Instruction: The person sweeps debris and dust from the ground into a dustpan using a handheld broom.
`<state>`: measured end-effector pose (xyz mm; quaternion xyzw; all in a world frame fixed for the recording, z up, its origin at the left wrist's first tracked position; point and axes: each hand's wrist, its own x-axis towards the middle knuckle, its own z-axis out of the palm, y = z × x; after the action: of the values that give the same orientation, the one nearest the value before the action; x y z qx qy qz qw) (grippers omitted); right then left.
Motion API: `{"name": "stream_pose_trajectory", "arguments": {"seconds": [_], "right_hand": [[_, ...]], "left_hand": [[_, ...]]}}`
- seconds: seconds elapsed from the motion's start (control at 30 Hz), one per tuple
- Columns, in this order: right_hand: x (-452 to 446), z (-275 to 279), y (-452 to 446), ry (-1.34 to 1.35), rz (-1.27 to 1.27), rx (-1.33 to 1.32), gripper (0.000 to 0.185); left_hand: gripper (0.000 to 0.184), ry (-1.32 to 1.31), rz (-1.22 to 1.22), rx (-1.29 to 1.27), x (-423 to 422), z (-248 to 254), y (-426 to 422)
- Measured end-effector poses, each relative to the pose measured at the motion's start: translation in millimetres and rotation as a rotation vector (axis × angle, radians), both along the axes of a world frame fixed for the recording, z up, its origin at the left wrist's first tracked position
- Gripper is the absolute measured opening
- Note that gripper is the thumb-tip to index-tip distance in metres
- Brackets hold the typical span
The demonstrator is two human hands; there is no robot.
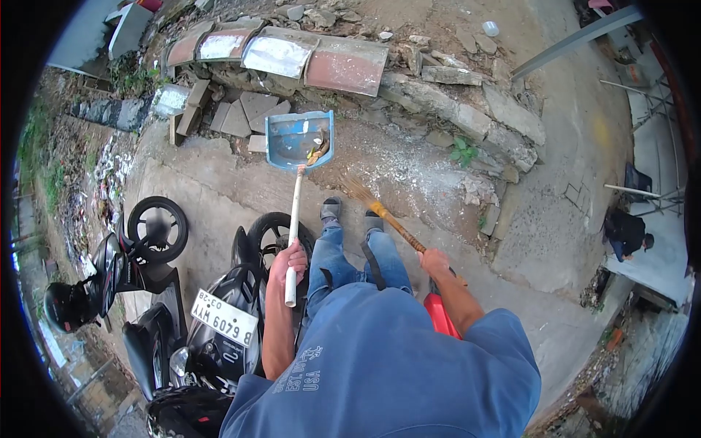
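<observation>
A blue shirt (394,358) looms nearest; the left hand (290,263) grips the dustpan (288,144) by the ground's (219,179) rubble edge, debris (319,152) inside; the right hand (435,261) clasps the broom (400,228).

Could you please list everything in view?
Dustpan: one, blue, upper centre
Scraps: several, yellow and brown, in the dustpan
Broom: one, tan, right of the dustpan
Curved tiles: several, reddish and white, atop the low wall
Plant: one, green, beside the wall
Pole: one, grey, upper right
Motorcycles: at least two, black, left
Red object: one, lower centre
Other person: one, dark clothes, far right
Feet: two, grey-shod, centre
Left hand: one, bare, gripping the dustpan
Right hand: one, bare, gripping the broom
</observation>
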<state>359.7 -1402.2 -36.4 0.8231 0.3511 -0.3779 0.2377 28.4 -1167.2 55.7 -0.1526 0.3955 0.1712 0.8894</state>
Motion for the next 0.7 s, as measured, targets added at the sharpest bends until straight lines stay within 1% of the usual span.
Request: {"name": "stream_pose_trajectory", "arguments": {"seconds": [0.07,0.13,0.27,0.4,0.47,0.5,0.57,0.7], "right_hand": [[11.5,0.7,-12.2,-0.044,-0.094,-0.082,0.046],[28.1,13.5,-28.7,-0.064,-0.102,-0.107,0.045],[64.9,23.3,-69.2,-0.160,-0.136,-0.167,0.045],[76.0,61.4,-63.6,-0.150,-0.114,-0.184,0.046],[77.1,68.0,-71.4,-0.114,-0.071,-0.134,0.046],[75.7,70.4,-75.7,-0.115,-0.072,-0.144,0.046],[72.1,71.1,-71.9,-0.114,0.017,-0.054,0.047],[62.7,52.6,-44.4,-0.068,0.053,-0.010,0.049]], "left_hand": [[0.023,0.035,0.005,-0.004,7.0,-1.6,-6.3],[0.023,0.063,-0.003,-0.010,14.9,-1.2,-11.9],[0.023,-0.022,0.009,-0.025,21.0,-10.3,-22.8],[0.023,-0.038,0.019,-0.034,31.3,-9.9,-25.7],[0.020,-0.047,0.026,-0.045,34.8,-11.4,-26.9],[0.021,-0.006,0.009,-0.042,38.0,-7.3,-25.6],[0.022,-0.013,0.003,-0.037,39.6,-9.7,-24.5],[0.023,-0.008,0.004,-0.022,42.6,-6.3,-24.2]]}}
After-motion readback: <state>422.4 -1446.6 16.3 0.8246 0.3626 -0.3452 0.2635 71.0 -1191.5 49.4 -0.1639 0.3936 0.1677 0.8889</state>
